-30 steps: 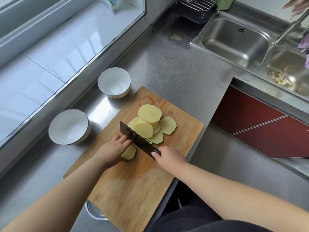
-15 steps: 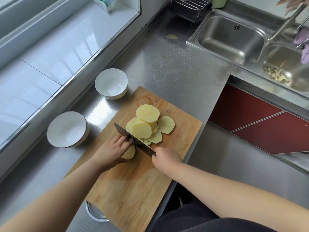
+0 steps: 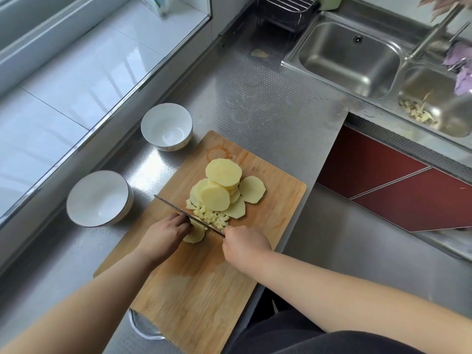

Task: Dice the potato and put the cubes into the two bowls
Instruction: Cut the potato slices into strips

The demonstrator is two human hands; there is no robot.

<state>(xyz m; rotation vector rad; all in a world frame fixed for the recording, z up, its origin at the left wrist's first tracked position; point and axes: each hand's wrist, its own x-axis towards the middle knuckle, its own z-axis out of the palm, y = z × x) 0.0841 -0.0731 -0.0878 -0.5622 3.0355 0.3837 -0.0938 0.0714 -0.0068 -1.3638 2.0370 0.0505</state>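
A pile of round potato slices (image 3: 221, 186) lies on the wooden cutting board (image 3: 199, 284). Small potato cubes (image 3: 210, 217) sit just in front of the pile, beside the knife (image 3: 178, 210). My right hand (image 3: 244, 245) grips the knife's handle, with the blade edge-down across the board. My left hand (image 3: 166, 233) holds down a potato piece (image 3: 195, 233) on the near side of the blade, fingers curled on it. Two white bowls stand left of the board, one nearer (image 3: 98, 198) and one farther (image 3: 166, 126), both with nothing inside.
The steel counter (image 3: 255, 103) ends at an edge right of the board, with a red cabinet front (image 3: 383, 180) below. A double sink (image 3: 347, 57) with peelings (image 3: 419, 112) is at the far right. A wire rack (image 3: 283, 8) stands at the back.
The knife blade has turned from tilted, showing its flat side, to edge-down against the board. Cubes beside the blade now show. The view has shifted slightly.
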